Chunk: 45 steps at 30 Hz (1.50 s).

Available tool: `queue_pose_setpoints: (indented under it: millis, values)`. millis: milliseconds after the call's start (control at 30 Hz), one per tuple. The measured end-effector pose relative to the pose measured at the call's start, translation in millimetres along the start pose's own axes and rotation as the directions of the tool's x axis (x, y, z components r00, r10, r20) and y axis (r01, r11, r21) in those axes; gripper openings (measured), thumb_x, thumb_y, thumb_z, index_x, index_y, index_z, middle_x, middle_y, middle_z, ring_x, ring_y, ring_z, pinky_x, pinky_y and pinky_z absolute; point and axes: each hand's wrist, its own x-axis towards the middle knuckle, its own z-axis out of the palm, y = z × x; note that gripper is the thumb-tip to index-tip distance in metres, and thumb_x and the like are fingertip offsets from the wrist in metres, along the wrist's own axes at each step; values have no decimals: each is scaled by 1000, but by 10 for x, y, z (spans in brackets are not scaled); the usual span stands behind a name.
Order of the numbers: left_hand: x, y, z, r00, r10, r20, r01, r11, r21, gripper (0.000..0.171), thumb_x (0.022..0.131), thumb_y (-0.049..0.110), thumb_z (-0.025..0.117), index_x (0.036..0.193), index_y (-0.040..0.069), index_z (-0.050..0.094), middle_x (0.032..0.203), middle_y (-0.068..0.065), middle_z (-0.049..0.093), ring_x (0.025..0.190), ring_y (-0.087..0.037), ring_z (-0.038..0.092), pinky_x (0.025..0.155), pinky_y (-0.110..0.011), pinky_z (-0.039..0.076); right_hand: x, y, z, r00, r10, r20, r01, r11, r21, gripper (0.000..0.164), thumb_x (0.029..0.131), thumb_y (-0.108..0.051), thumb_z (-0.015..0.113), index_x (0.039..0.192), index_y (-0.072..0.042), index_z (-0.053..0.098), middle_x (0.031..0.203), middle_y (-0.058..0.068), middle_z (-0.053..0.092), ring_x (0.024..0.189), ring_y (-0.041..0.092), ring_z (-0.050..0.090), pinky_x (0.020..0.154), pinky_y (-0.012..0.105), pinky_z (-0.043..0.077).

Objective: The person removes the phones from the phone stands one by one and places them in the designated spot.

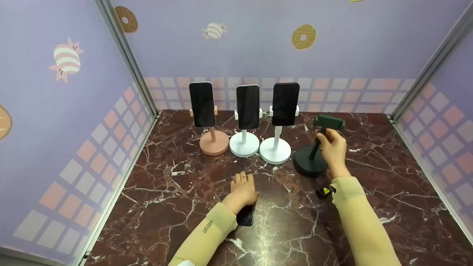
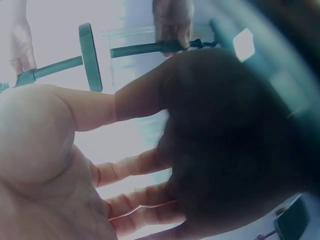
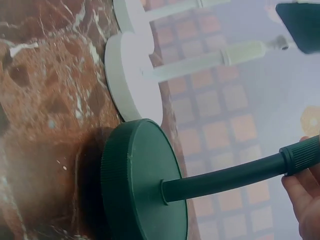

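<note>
A dark green phone stand (image 1: 311, 160) is on the tabletop at the right, its round base down and its empty holder tilted. My right hand (image 1: 334, 147) grips its stem just under the holder; the right wrist view shows fingers (image 3: 302, 197) at the ribbed collar. Nearer to me, my left hand (image 1: 243, 190) rests palm down over a black phone (image 1: 245, 217) lying on the table. Most of the phone is hidden beneath the hand and sleeve. In the left wrist view the left hand's fingers (image 2: 132, 167) look fairly straight, and their tips are lost in a dark, blurred area.
Left of the green stand is a row of a pink stand (image 1: 214, 143), a white stand (image 1: 244, 145) and another white stand (image 1: 275, 151), each bearing an upright dark phone. Patterned lilac panels enclose the dark red marble table (image 1: 177, 229) at the back and sides.
</note>
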Motion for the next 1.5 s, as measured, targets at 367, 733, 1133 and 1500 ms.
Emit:
queue_pose_setpoints:
  millis: [367,733,1133,1500]
  values:
    - [0,-10,-2,1000,8,-3,-8,1000,13,67,96,39,67,147,5,40,160,-26,33,146,-42,31,116,-55,34,223,103,33,997,69,15,-70,997,23,25,98,-12,70,117,3,72,90,-4,72,67,1,62,57,12,48]
    - [-3,-12,-9,1000,10,-11,-10,1000,10,63,96,38,67,143,5,42,159,-26,34,143,-41,33,115,-54,35,303,155,97,997,81,-8,-81,996,41,25,97,-9,69,117,6,71,101,9,74,75,-9,59,67,9,48]
    - [-15,5,-8,1000,1,-8,-1,1000,-4,61,96,38,67,142,5,42,158,-24,33,143,-40,33,114,-54,36,351,202,107,996,84,4,-84,996,21,23,97,-7,68,116,6,70,111,20,73,76,-12,57,70,8,47]
    - [-6,-10,-1,1000,3,-8,-3,1000,-20,62,97,37,66,143,5,42,159,-25,33,143,-41,32,115,-55,35,370,247,92,995,85,59,-86,996,15,30,100,-12,66,123,6,69,118,26,71,77,-12,58,70,8,48]
